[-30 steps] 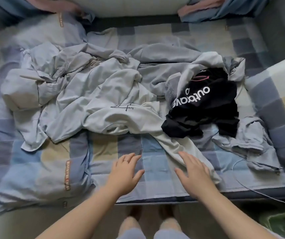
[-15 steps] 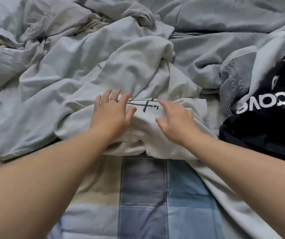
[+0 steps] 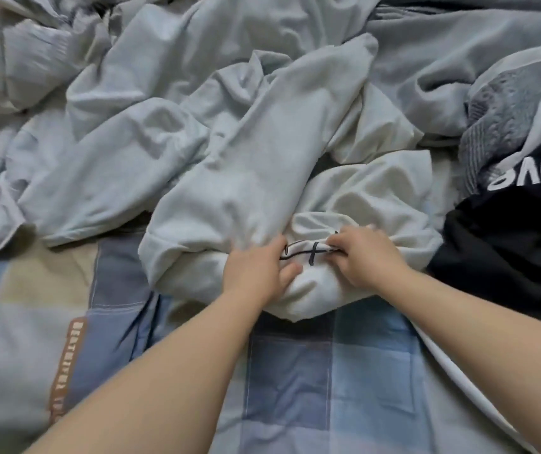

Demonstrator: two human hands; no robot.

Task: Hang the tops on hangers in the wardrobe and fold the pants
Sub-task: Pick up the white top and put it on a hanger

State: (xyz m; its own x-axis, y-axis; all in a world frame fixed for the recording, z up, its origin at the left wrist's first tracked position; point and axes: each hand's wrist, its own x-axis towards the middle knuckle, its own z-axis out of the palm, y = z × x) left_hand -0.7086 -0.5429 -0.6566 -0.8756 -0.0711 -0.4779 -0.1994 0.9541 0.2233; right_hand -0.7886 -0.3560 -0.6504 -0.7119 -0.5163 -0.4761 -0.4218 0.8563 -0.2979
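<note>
Hemmed by pale grey clothes [image 3: 131, 142] behind, black garment [image 3: 508, 250] at right, checked bedsheet [image 3: 295, 371] beneath.
Pinching crumpled white top [image 3: 360, 198] with black line print, left hand [image 3: 256, 273] and right hand [image 3: 367, 257] both curled.

You had a checked bed cover [image 3: 295, 388] spread out in front of you. It had squares of light blue, dark blue, grey and soft yellow. Thin lines of pale stitching ran between the squares. On your left side, a brown strip [image 3: 69, 365] with white letters ran along the cover, from near you to farther away. The letters were too blurry to read. A soft yellow square [image 3: 49, 276] lay just past the far end of the strip.
</note>
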